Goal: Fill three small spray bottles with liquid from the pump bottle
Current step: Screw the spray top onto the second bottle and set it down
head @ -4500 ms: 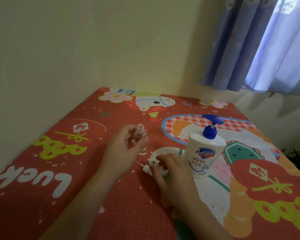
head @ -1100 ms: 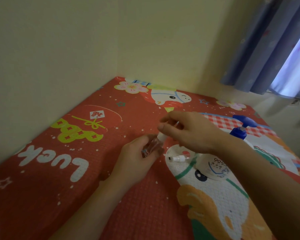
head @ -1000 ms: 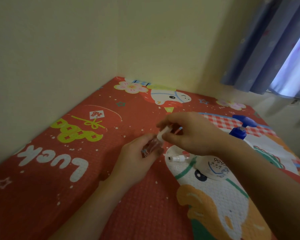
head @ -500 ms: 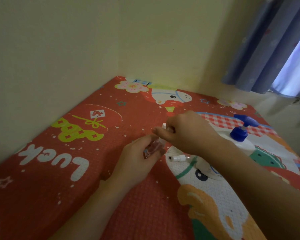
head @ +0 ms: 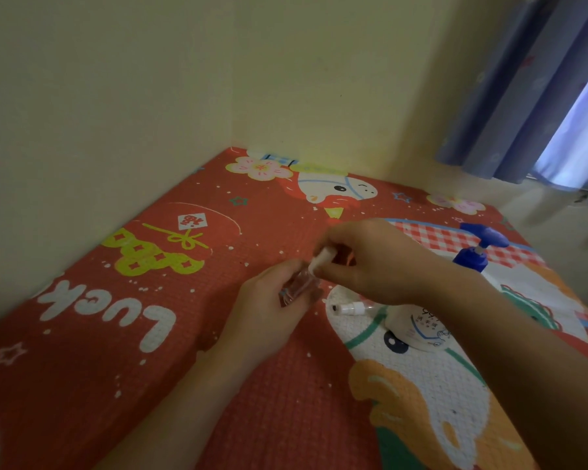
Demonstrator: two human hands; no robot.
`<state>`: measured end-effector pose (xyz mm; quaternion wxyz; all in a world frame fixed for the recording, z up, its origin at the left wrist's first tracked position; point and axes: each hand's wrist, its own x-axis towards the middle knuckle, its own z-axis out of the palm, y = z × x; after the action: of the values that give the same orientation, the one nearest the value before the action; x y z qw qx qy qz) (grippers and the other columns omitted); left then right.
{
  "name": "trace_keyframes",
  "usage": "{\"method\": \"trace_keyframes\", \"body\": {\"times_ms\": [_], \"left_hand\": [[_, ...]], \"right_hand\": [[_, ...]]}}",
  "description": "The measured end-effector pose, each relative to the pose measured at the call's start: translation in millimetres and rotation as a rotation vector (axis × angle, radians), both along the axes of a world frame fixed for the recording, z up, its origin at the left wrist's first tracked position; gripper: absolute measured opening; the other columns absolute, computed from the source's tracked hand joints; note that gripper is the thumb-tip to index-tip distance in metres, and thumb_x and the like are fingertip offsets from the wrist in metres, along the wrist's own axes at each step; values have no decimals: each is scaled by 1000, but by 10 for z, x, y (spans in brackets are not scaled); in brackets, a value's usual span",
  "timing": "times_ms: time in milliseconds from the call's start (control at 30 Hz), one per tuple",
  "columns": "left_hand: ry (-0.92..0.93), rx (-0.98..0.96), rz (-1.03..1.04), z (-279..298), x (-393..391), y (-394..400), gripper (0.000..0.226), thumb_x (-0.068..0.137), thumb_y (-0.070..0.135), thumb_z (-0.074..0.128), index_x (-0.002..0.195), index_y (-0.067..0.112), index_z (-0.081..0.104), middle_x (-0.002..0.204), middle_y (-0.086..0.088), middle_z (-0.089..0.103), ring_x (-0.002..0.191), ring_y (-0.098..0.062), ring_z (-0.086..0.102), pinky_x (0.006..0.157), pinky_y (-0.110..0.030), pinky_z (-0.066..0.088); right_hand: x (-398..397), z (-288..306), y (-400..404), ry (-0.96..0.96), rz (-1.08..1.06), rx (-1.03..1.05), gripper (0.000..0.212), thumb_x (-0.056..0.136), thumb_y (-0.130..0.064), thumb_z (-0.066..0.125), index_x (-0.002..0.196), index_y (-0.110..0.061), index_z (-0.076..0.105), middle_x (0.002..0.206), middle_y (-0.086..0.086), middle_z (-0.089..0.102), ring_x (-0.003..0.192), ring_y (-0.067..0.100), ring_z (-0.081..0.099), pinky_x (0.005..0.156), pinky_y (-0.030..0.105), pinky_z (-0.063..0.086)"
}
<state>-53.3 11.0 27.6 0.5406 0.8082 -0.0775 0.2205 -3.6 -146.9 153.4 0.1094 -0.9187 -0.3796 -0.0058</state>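
The red patterned mat [head: 92,334] carries everything, its far corner tucked where the two walls meet; the pump bottle [head: 421,329] stands toward the mat's right edge, its blue pump head [head: 477,247] rising behind the right forearm, near enough, I judge, to be reached without shifting; the left hand [head: 269,307] lies out from the middle of the mat toward its left edge, fingers curled round a small clear spray bottle [head: 297,285] tilted toward the other hand, seemingly so its neck meets what comes down to it; the right hand [head: 370,262] hovers just above, fingertips pinching a white spray cap [head: 321,259] whose lower end touches the bottle's mouth, which reads as the cap going on or coming off, though I cannot tell which, nor how full the bottle is; a second white sprayer head [head: 348,308] lies loose on the mat just beside the pump bottle's base, probably parked for another bottle; the other small bottles are not visible.
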Motion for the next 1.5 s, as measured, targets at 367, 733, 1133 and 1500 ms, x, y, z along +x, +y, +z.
{"method": "trace_keyframes", "body": {"times_ms": [367, 733, 1133, 1500], "left_hand": [[-15, 13, 28, 12, -7, -11, 30, 90, 32, 72, 120, 35, 66, 99, 15, 72, 95, -2, 68, 79, -35, 57], [-23, 8, 22, -16, 9, -15, 25, 91, 34, 70, 115, 37, 66, 98, 18, 70, 91, 0, 68, 73, -27, 55], [-37, 39, 2, -39, -11, -65, 27, 88, 24, 75, 112, 33, 69, 94, 26, 68, 88, 5, 67, 71, -13, 49], [-52, 44, 0, -15, -17, -86, 28, 86, 22, 76, 108, 37, 67, 97, 25, 67, 88, 4, 66, 69, -15, 51]], "right_hand": [[34, -149, 159, -216, -150, -53, 67, 94, -67, 38, 60, -11, 55, 54, 10, 54, 48, 22, 47, 50, 40, 42], [-28, -10, 6, 32, -4, 47, 28, 96, -21, 60, 123, -28, 66, 112, -10, 68, 94, 6, 62, 81, 26, 52], [2, -196, 80, -62, -197, -102, 64, 91, -71, 35, 77, -13, 57, 60, 2, 55, 54, 16, 50, 55, 34, 46], [-19, -100, -50, 45, -19, 24, 23, 93, -39, 64, 96, -17, 70, 79, -6, 65, 69, 8, 60, 65, 32, 53]]}}
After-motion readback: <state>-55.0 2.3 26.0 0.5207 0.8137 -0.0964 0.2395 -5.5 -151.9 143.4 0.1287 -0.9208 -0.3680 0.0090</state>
